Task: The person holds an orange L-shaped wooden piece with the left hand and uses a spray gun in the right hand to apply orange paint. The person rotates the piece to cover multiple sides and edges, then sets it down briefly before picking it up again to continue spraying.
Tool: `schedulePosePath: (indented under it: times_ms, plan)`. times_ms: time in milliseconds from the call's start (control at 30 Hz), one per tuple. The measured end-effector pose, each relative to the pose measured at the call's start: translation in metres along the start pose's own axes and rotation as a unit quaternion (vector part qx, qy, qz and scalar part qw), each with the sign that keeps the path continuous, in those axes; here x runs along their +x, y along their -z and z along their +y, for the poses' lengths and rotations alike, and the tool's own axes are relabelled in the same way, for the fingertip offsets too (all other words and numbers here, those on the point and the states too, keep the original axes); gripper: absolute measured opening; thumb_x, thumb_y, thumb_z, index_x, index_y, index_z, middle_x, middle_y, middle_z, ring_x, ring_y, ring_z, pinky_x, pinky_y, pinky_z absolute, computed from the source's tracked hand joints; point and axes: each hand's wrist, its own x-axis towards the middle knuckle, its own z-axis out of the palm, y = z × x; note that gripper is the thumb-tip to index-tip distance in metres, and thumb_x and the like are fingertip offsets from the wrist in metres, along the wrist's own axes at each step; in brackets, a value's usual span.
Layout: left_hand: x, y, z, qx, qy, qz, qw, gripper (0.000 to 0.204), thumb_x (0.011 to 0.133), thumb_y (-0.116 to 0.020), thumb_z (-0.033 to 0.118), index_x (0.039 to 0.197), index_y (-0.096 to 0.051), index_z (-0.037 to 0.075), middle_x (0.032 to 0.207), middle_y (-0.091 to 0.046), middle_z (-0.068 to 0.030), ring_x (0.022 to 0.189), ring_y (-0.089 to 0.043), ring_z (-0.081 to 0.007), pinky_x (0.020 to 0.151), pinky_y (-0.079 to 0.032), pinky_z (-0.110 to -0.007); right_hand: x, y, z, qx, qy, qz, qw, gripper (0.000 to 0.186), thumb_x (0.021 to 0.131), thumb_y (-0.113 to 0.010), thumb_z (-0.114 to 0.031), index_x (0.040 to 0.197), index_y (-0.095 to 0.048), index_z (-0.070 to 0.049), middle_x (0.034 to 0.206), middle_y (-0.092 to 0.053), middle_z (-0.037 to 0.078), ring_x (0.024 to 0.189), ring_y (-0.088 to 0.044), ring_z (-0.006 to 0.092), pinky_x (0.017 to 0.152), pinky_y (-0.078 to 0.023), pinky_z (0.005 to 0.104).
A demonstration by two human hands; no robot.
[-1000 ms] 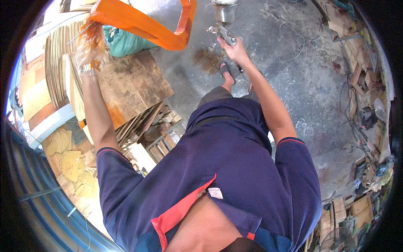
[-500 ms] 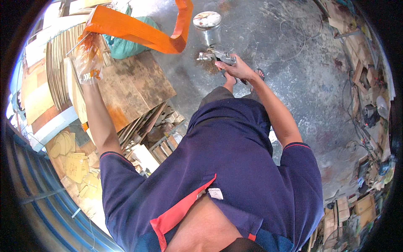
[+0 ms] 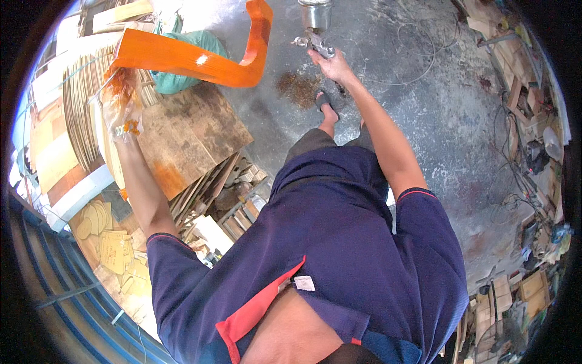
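Note:
My left hand [image 3: 121, 103], inside a clear plastic bag stained orange, is closed around a thin metal rod at the left end of a glossy orange bent piece [image 3: 182, 60], which looks like painted wood. The piece is held up at the upper left, its far end bent upward. My right hand [image 3: 330, 65] grips a silver spray gun [image 3: 310, 42] with a metal cup [image 3: 315, 15] on it, right of the piece's bent end and apart from it.
An orange-stained board [image 3: 197, 130] on stacked wood lies below the piece, beside curved wooden strips [image 3: 82, 106] and a green bundle [image 3: 170, 85]. Pale templates [image 3: 112, 252] lie lower left. Hoses [image 3: 418, 67] cross the concrete floor [image 3: 461, 158]; offcuts [image 3: 521, 112] and cables line the right edge.
My left hand and the orange piece have moved down and slightly left. The spray gun dipped with its cup tilted half a second ago and is now raised again.

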Motion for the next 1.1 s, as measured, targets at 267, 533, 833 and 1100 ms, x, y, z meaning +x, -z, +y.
schedulePosePath:
  times_ms: [267,533,833,1100]
  plan:
    - [-0.004,0.002,-0.001,-0.009,0.005,-0.015,1.0,0.046,0.098,-0.065,0.016,0.137,-0.047,-0.001,0.131,-0.054,-0.0125,0.117,-0.055,-0.0207,0.104,-0.045,-0.033,0.049,0.013,-0.001,0.011,-0.021,0.044,0.999,0.043,0.097,-0.068,-0.044,0.072,-0.056,-0.01,0.052,-0.044,-0.006,0.045,-0.041,0.0065,0.044,-0.028,0.0289]
    - [0.0,0.032,-0.017,-0.024,0.016,-0.032,0.999,0.042,0.097,-0.065,0.013,0.134,-0.049,-0.001,0.125,-0.057,-0.0109,0.109,-0.058,-0.0176,0.098,-0.049,-0.03,0.08,0.033,-0.021,-0.037,0.073,0.142,0.986,0.046,0.096,-0.066,-0.048,0.074,-0.062,-0.008,0.054,-0.05,-0.003,0.047,-0.046,0.0103,0.047,-0.035,0.032]
    - [-0.004,0.015,0.003,-0.011,-0.054,-0.123,0.991,0.048,0.092,-0.072,0.015,0.131,-0.05,-0.001,0.119,-0.059,-0.0092,0.104,-0.06,-0.0148,0.092,-0.052,-0.027,0.043,0.032,-0.038,-0.058,0.077,0.092,0.991,0.043,0.094,-0.069,-0.047,0.085,-0.068,-0.005,0.068,-0.063,0.003,0.066,-0.057,0.013,0.061,-0.045,0.0347]
    - [0.012,0.05,-0.037,-0.083,0.073,0.032,0.993,0.03,0.103,-0.053,0.015,0.129,-0.048,0.0,0.116,-0.058,-0.0099,0.098,-0.059,-0.0138,0.085,-0.05,-0.023,-0.003,0.008,-0.028,-0.09,0.035,0.007,0.995,0.046,0.091,-0.072,-0.047,0.096,-0.071,-0.002,0.069,-0.065,0.01,0.065,-0.058,0.0189,0.064,-0.048,0.0401]
